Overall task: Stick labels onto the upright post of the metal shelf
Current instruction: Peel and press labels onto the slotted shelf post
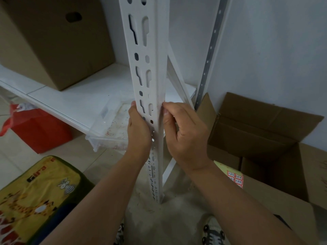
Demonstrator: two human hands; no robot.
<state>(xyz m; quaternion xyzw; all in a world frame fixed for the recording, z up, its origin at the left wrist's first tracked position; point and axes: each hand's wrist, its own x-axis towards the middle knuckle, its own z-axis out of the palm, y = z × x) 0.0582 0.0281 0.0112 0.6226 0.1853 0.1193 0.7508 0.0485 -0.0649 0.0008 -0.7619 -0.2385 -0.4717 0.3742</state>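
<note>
Two hands are set against the white slotted post [150, 96], which stands upright at the centre of the scene on the floor. The left hand [138, 131] is wrapped round the post's left edge, fingers curled behind it and thumb lying up the front. The right hand [184, 135] is held at the right edge, thumb and curled fingers pressed together against the metal; whether a label is pinched there cannot be told. A sheet of red labels [235, 179] with handwritten codes lies in the open box [265, 156] to the right. A clear tub [109, 131], speckled inside, sits under the shelf [70, 98] on the left. A closed box [53, 41] stands on that shelf, far left.
</note>
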